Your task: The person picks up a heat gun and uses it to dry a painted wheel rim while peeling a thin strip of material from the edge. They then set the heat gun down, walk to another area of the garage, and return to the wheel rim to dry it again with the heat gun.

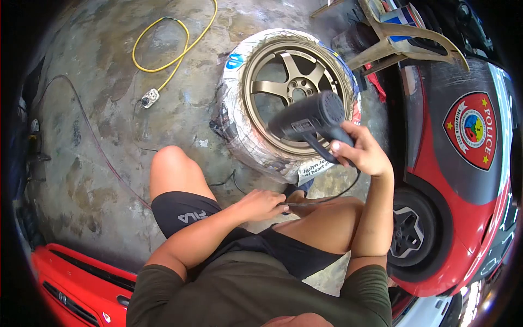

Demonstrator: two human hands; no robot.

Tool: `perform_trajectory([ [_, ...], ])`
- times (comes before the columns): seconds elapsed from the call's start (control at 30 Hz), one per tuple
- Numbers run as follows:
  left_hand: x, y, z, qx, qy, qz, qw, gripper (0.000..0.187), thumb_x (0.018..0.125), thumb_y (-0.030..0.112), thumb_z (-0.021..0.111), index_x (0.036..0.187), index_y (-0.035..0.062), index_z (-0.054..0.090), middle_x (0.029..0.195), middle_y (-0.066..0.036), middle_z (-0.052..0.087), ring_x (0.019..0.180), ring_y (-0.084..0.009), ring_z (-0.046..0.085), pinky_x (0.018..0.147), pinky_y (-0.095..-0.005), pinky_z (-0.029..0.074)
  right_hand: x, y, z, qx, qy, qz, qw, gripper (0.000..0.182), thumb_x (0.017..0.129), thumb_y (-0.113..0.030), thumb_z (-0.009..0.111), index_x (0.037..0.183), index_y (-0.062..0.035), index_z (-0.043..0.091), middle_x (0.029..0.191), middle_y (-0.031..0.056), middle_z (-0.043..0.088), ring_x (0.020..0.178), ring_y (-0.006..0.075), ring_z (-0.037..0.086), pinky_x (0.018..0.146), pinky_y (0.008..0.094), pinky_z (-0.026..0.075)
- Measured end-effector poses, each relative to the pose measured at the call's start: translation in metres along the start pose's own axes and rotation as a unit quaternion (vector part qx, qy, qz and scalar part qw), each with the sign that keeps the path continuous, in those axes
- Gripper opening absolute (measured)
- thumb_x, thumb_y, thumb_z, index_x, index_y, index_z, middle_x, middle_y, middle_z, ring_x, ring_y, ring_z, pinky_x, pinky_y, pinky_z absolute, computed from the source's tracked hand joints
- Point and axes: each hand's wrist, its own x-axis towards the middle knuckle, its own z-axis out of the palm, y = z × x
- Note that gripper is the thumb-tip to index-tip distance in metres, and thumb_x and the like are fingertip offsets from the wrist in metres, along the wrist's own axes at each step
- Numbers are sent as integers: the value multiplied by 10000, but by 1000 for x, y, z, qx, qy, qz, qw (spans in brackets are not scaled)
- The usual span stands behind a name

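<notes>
My right hand (pixel 364 150) grips the handle of a black hair dryer (pixel 305 117), its barrel pointing left over a wheel. The wheel's bronze spoked rim (pixel 272 88) faces up, and newspaper (pixel 231 106) covers the tire around it. My left hand (pixel 264 204) rests over my lap, its fingers closed around the dryer's dark cord (pixel 327 201). From there the cord loops up to the handle by my right wrist. The dryer hides the rim's lower middle part.
A yellow extension cord (pixel 163 67) ends in a white socket (pixel 150 98) on the stained concrete floor. At the upper right is a plastic chair (pixel 400 30). A red and grey car with a police emblem (pixel 471 131) stands right; a red car part (pixel 76 283) lies lower left.
</notes>
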Motion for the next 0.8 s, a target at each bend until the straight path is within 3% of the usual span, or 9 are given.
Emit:
perform_trajectory([
  [0.2,-2,-7,-6,11,58,-20,998,379,1081,382,599,939,31,608,876,-194,681,863,-474,685,733,-577,525,54,-28,22,-5,95,-106,990,328,1023,-188,756,1247,22,639,766,-19,620,580,43,531,512,223,408],
  [0.33,-4,-10,-13,14,58,-36,998,380,1086,380,590,942,29,607,897,-194,690,875,-475,685,737,-584,521,52,-25,23,5,50,-98,994,335,1006,-188,774,1233,22,646,797,-10,634,588,50,535,521,228,418],
  [0.37,-5,-10,-13,14,51,-39,998,380,1088,380,588,945,28,608,905,-195,693,880,-476,685,740,-585,521,52,-25,27,11,56,-91,994,410,997,-208,788,1295,33,643,810,-1,642,588,58,539,527,244,435],
  [0.5,-6,-8,-9,-2,53,-32,998,385,1091,381,579,961,21,615,934,-199,701,902,-480,684,751,-585,522,74,-18,29,-30,197,-118,973,511,1007,-218,780,1408,49,608,796,12,646,577,64,545,516,245,431],
  [0.53,-6,-7,-10,0,52,-37,998,386,1092,381,577,965,19,616,939,-200,701,905,-482,684,755,-585,523,74,-26,28,-25,203,-135,970,503,1013,-209,772,1387,80,601,792,17,649,573,73,556,504,247,425],
  [0.6,-5,-2,-13,4,50,-47,998,390,1095,382,571,973,15,619,948,-202,702,910,-485,683,762,-584,525,76,-27,25,-6,212,-141,967,294,1028,-208,756,1134,45,650,772,22,641,553,81,552,500,249,413],
  [0.7,-3,-6,-13,15,50,-37,998,388,1098,379,566,974,14,618,973,-202,711,913,-487,682,765,-587,525,80,-22,31,10,184,-121,975,276,1029,-211,749,1138,24,654,786,28,645,547,87,562,497,253,411],
  [0.73,-3,-8,-11,15,53,-35,998,386,1100,379,563,978,16,616,972,-207,712,913,-487,683,765,-588,525,84,-21,32,9,178,-107,978,576,990,-205,801,1410,111,565,814,47,675,556,87,570,491,258,433],
  [0.8,-1,-12,-9,12,57,-31,998,381,1103,378,556,986,19,611,969,-217,714,913,-486,684,766,-589,526,97,-19,32,16,186,-135,973,626,985,-229,809,1430,126,549,820,56,684,560,89,578,497,262,441],
])
